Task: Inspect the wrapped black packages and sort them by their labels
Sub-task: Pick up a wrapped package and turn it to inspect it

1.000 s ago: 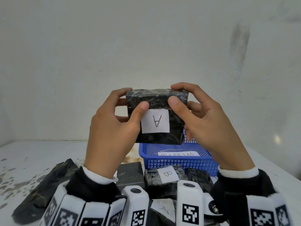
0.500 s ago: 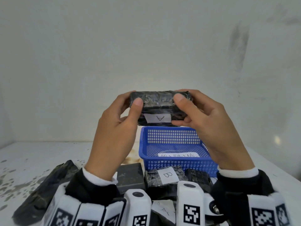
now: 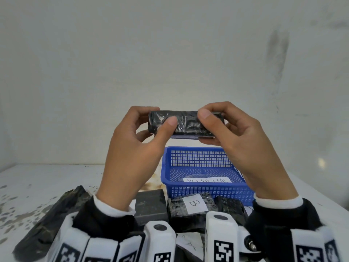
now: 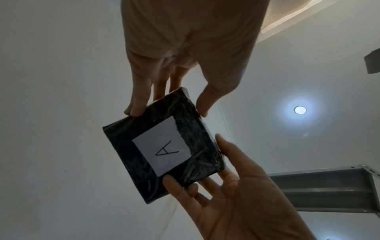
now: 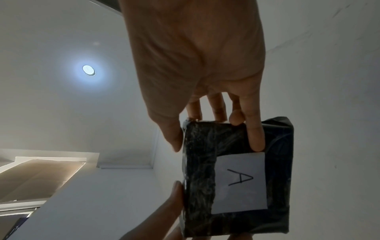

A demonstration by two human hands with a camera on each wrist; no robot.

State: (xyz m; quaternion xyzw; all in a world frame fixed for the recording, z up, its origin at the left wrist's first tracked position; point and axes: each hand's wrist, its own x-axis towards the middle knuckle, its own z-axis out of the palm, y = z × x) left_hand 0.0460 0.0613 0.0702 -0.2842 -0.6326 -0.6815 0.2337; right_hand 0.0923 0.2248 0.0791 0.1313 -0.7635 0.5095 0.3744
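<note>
Both hands hold one black wrapped package (image 3: 188, 123) up in the air above the blue basket (image 3: 207, 192). It lies flat, with a long edge toward me. My left hand (image 3: 160, 118) pinches its left end and my right hand (image 3: 209, 114) pinches its right end, thumbs on the near edge. Its white label with a handwritten A (image 4: 162, 147) faces downward, seen from below in both wrist views (image 5: 240, 181). In the left wrist view my left hand (image 4: 168, 110) grips one end; in the right wrist view my right hand (image 5: 216, 144) grips the other.
On the white table, a paper slip (image 3: 207, 180) with writing lies in the basket. In front of it sit a package labelled B (image 3: 190, 207), a grey-black block (image 3: 151, 205), another black package (image 3: 230, 205) and a long black bag (image 3: 51, 214). A wall stands close behind.
The package has been tipped from upright with its A label facing me to flat with the label facing down. Both hands kept their grip and sank slightly.
</note>
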